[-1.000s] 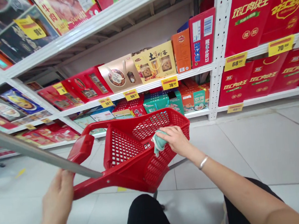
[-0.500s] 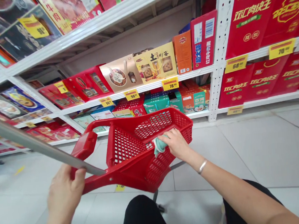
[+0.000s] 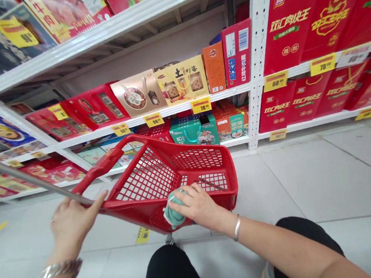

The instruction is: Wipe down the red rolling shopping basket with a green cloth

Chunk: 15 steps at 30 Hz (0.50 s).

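Cloth (image 3: 175, 212): pale green and white, a bunched wad at the near rim (image 3: 136, 203) of the cart (image 3: 162, 151), partly hanging over the outer side.
Right hand (image 3: 195, 204): fingers curled over the cloth, palm down; we read a closed but light hold. Silver bracelet (image 3: 237, 228) at the wrist.
Left hand (image 3: 73, 225): at the cart's near corner, by the end of the handle (image 3: 110, 160), thumb stretched toward the rim; grey bar (image 3: 41, 183) crosses at its fingers. Those are partly hidden, so we cannot tell how far they close, or on what. Metal watch (image 3: 59, 270) on the wrist.
Cloth handling: we judge it light, soft and limp, nothing to break. Best kept as a pad under flat fingers, loose ends tucked in, since corners could snag in the cart's holes.
Cart handling: red, stiff-looking, probably plastic; we expect it to roll or swing under sideways pressure, and the smooth rim to be slippery if damp. Handle or solid corner suits a steadying hold better than thin lattice.
Aisle: beyond the cart we have a white shelf (image 3: 115, 29), boxes (image 3: 185, 81), yellow tags (image 3: 201, 105); below, pale tiles (image 3: 304, 176).
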Tool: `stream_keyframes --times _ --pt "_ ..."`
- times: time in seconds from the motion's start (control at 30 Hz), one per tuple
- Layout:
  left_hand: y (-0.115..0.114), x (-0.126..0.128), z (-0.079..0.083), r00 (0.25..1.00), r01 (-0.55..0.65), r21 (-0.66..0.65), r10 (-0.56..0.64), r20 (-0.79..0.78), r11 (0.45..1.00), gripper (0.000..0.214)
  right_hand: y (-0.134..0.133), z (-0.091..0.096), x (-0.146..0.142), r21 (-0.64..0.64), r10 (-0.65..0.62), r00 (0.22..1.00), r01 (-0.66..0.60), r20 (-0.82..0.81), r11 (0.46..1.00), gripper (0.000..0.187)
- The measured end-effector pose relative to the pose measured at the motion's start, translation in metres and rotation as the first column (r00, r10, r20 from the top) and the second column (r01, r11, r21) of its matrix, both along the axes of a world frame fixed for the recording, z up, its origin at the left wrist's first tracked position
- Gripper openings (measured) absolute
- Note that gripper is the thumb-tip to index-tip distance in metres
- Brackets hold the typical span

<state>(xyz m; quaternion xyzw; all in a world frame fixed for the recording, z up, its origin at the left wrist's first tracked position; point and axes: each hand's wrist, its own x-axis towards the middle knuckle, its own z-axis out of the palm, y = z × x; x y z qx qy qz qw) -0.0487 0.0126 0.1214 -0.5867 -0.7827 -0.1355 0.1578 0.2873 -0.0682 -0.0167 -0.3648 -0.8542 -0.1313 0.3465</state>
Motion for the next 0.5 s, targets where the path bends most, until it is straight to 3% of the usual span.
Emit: stream_keyframes --times 0.1,0.2,0.37,0.5 --pt "0.008 0.023 0.005 0.997 -0.072 -0.053 0.07 -0.041 0.996 0.089 -0.007 0.003 0.001 -0.02 -0.007 1.0 0.008 0.026 1.0 0.032" --pt "0.013 0.037 0.01 0.996 -0.089 -0.075 0.091 0.022 0.993 0.088 -0.015 0.009 0.008 -0.109 -0.053 0.996 0.06 0.066 0.992 0.03" --pt "0.028 0.033 0.007 0.988 -0.04 -0.075 0.051 0.146 0.996 0.087 -0.031 0.017 0.033 -0.259 -0.117 0.987 0.142 0.108 0.955 0.033" --pt "0.04 0.028 0.006 0.973 0.0 -0.077 0.018 0.232 0.997 0.088 -0.038 0.028 0.075 -0.426 -0.12 0.984 0.165 0.131 0.889 0.044"
